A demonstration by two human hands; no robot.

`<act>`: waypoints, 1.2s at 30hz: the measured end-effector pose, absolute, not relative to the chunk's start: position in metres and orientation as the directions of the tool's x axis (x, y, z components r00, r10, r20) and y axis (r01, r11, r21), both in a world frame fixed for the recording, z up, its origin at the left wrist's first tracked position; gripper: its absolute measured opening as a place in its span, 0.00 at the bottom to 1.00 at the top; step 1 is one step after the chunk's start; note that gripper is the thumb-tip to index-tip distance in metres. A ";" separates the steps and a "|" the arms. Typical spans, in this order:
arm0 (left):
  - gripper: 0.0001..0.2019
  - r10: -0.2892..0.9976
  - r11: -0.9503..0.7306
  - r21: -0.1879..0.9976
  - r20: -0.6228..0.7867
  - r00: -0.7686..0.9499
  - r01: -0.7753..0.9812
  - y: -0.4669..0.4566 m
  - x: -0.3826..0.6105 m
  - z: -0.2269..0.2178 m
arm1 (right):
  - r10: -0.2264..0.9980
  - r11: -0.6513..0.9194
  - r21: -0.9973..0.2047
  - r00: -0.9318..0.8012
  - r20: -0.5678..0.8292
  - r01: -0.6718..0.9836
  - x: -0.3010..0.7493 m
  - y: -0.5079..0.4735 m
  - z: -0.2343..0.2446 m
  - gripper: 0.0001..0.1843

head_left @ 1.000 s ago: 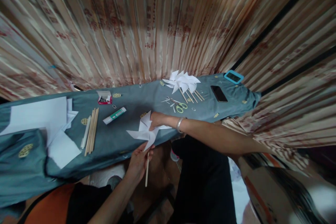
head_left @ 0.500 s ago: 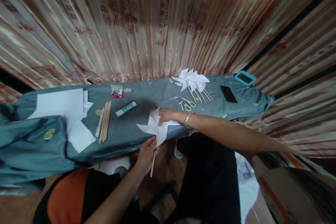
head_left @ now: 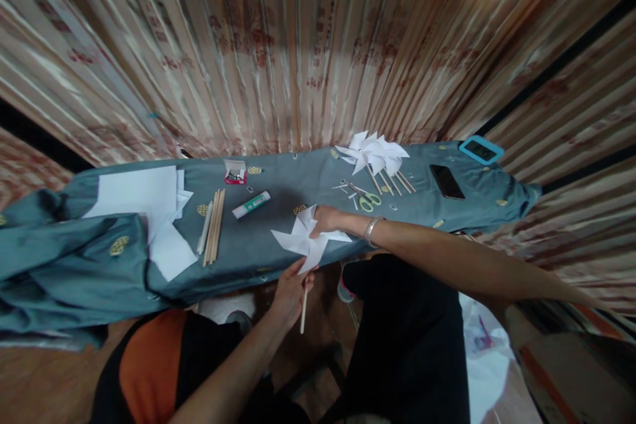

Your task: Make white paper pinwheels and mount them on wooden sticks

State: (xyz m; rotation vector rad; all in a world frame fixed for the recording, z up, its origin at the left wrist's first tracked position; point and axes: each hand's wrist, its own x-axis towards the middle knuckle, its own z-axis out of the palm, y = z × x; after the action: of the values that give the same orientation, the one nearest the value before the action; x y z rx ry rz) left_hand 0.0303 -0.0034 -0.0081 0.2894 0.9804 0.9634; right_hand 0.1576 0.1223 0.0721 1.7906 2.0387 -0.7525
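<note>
A white paper pinwheel (head_left: 312,253) with pointed blades is at the front edge of the cloth-covered table. My left hand (head_left: 291,293) is closed around its thin wooden stick (head_left: 303,311), just below the blades. From the right, my right hand (head_left: 325,219) reaches over the pinwheel, fingers closed on the paper near its middle; the fingertips are partly hidden. Green-handled scissors (head_left: 368,201) lie beyond my right hand among narrow paper scraps. A glue stick (head_left: 251,205) rests to the left of the pinwheel.
Several finished pinwheels (head_left: 376,151) lie at the back. Wooden sticks (head_left: 214,226) and white paper sheets (head_left: 136,191) are on the left. A small red box (head_left: 235,175) holds metal bits. On the right are a phone (head_left: 447,181) and a blue-framed digital clock (head_left: 481,150).
The camera view has turned slightly left, so everything appears shifted to the right. Both hands keep nearly the same hold on the pinwheel.
</note>
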 end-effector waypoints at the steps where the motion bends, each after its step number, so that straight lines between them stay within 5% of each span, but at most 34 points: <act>1: 0.10 0.793 0.577 0.598 -0.574 0.205 -0.556 -0.004 0.030 -0.008 | 0.808 0.068 -0.181 -0.160 -0.567 0.981 0.158 0.122 0.072 0.22; 36: 0.08 0.669 0.697 0.491 -0.706 0.230 -0.522 -0.002 0.041 -0.008 | 0.739 0.126 -0.135 -0.184 -0.648 0.983 0.158 0.129 0.076 0.23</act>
State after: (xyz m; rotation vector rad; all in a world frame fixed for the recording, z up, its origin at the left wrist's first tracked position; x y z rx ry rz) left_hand 0.0407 -0.0019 -0.0083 0.1623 1.0569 0.8245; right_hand 0.1577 0.1293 0.0756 1.6600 1.9856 -0.7679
